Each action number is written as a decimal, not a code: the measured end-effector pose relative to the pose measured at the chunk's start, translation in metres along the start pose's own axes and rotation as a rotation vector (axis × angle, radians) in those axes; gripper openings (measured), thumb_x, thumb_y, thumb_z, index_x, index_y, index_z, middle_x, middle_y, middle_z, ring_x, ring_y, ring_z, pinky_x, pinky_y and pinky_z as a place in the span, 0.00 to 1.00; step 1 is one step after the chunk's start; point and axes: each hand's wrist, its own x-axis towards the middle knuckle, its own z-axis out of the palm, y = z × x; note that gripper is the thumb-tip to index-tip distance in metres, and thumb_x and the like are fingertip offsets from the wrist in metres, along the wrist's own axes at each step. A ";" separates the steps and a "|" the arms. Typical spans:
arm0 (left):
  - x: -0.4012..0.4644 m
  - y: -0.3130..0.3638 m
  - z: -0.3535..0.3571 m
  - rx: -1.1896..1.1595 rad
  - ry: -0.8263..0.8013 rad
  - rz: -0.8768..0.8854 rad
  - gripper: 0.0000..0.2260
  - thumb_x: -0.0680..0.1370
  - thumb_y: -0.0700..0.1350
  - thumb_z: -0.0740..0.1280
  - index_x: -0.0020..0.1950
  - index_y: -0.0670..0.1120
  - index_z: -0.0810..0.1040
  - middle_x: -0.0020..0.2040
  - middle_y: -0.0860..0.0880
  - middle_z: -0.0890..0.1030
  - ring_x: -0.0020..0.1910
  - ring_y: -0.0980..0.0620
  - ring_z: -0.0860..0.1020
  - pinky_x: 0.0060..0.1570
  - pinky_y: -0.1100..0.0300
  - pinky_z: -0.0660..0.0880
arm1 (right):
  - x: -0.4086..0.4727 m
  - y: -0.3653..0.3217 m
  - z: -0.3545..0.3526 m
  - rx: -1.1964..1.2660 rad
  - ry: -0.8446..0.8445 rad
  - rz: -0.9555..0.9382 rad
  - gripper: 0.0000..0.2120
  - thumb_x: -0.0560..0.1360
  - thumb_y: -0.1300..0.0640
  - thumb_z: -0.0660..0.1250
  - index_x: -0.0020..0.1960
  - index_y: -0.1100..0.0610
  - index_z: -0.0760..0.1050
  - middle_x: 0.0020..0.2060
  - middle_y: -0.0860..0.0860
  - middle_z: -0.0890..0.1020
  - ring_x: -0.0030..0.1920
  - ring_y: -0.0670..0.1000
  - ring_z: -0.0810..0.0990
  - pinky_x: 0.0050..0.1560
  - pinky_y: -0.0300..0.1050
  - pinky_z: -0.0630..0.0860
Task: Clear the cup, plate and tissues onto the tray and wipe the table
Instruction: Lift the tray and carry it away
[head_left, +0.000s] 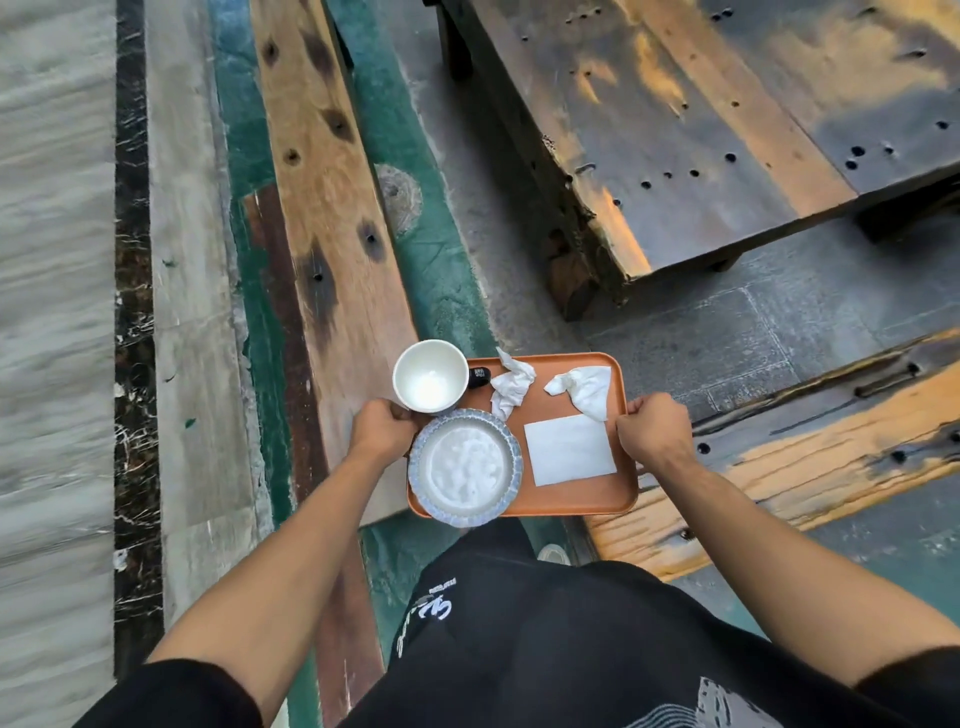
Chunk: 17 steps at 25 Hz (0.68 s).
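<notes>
An orange tray (582, 496) is held in the air in front of my body. My left hand (383, 427) grips its left edge and my right hand (654, 427) grips its right edge. On the tray stands a white paper cup (430, 375) at the far left, empty. A round plate (465, 466) with a blue-grey rim lies at the near left, overhanging the tray's front edge. Two crumpled white tissues (511, 387) (586, 388) lie at the back, and a flat folded white napkin (570, 449) lies at the right.
A long worn wooden bench (332, 208) runs away on the left over green flooring. A dark weathered wooden table (701, 130) stands ahead to the right. Another wooden bench (810, 457) lies on the right. A small black object (479, 375) sits behind the cup.
</notes>
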 end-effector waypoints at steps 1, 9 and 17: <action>0.014 0.009 -0.005 0.013 -0.024 0.016 0.09 0.73 0.41 0.73 0.39 0.35 0.80 0.39 0.36 0.84 0.44 0.36 0.84 0.47 0.42 0.83 | 0.008 -0.011 -0.001 0.001 0.007 0.006 0.10 0.71 0.61 0.67 0.32 0.61 0.80 0.30 0.56 0.81 0.33 0.57 0.80 0.39 0.48 0.80; 0.127 0.085 -0.053 0.031 -0.121 0.128 0.18 0.72 0.49 0.77 0.30 0.44 0.72 0.32 0.43 0.78 0.41 0.38 0.84 0.48 0.44 0.82 | 0.067 -0.096 -0.005 0.018 0.083 0.081 0.10 0.70 0.56 0.68 0.32 0.58 0.80 0.32 0.56 0.83 0.36 0.60 0.83 0.44 0.56 0.84; 0.215 0.142 -0.090 0.064 -0.146 0.209 0.17 0.71 0.50 0.77 0.35 0.39 0.76 0.36 0.38 0.82 0.43 0.40 0.85 0.49 0.45 0.81 | 0.120 -0.161 0.000 0.070 0.172 0.124 0.11 0.69 0.61 0.65 0.28 0.60 0.77 0.28 0.56 0.81 0.32 0.59 0.80 0.38 0.51 0.80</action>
